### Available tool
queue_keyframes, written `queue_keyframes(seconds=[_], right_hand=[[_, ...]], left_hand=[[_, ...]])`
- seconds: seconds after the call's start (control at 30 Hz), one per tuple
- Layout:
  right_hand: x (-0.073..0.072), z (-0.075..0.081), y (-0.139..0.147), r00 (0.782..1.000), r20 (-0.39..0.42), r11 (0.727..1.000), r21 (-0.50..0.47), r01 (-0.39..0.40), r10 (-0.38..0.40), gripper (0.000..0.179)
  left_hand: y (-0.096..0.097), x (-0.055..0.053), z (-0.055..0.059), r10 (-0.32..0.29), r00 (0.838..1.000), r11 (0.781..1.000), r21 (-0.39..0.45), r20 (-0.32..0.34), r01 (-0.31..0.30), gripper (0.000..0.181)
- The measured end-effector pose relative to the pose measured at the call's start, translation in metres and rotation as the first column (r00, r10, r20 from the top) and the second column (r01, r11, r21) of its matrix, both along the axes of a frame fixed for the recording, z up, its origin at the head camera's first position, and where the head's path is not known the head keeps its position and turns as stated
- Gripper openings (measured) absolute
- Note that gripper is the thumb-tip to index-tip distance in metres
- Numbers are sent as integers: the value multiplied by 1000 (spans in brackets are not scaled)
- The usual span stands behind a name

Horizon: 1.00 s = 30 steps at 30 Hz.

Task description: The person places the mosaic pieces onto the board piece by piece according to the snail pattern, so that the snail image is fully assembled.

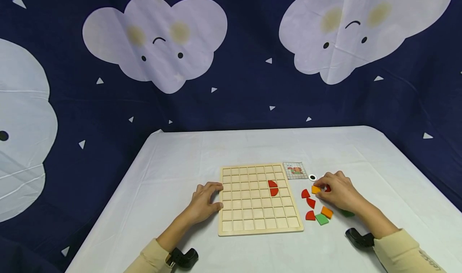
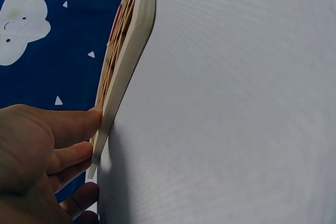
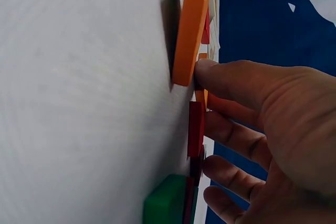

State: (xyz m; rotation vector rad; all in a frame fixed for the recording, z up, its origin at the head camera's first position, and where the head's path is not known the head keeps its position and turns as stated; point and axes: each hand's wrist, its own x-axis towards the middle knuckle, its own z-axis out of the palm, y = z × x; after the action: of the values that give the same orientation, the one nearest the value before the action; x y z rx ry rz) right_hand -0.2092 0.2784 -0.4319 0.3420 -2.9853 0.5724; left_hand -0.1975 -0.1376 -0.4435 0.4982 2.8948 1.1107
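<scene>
A wooden grid board (image 1: 261, 233) lies on the white table, with two red quarter-circle pieces (image 1: 273, 188) in its cells. My left hand (image 1: 203, 203) touches the board's left edge with thumb and fingers spread apart. To the right of the board, my right hand (image 1: 339, 191) pinches an orange square piece (image 1: 315, 190) between thumb and index finger. A red piece (image 3: 196, 128) lies under its other fingers, partly hidden. Nearby are several loose red pieces (image 1: 310, 215), another orange piece (image 1: 327, 212) and a green piece (image 1: 322, 219).
A small picture card (image 1: 295, 170) with a gridded design sits beside the board's upper right corner. A round white piece with a black centre (image 1: 312, 177) lies near it. Another green piece (image 1: 347, 213) is partly covered by the right forearm. Dark cloth hangs behind the table.
</scene>
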Motion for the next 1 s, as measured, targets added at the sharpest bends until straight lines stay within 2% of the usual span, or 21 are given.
queue_keyframes(seconds=[0.3, 0.57, 0.8, 1.0], right_hand=[[-1, 4, -3, 1000, -14, 1000, -18, -8, 8, 23], [-6, 19, -31, 999, 28, 998, -62, -28, 30, 23], [-16, 27, -64, 989, -29, 984, -100, -150, 148, 22], [-28, 28, -93, 975, -58, 967, -129, -221, 215, 23]], left_hand=[[0, -1, 1, 8, 1000, 1000, -8, -3, -8, 46], [0, -1, 1, 4, 1000, 1000, -5, 4, -4, 46], [0, -1, 0, -1, 1000, 1000, -8, 4, 1, 47], [0, -1, 1, 1, 1000, 1000, -12, 1, -1, 47]])
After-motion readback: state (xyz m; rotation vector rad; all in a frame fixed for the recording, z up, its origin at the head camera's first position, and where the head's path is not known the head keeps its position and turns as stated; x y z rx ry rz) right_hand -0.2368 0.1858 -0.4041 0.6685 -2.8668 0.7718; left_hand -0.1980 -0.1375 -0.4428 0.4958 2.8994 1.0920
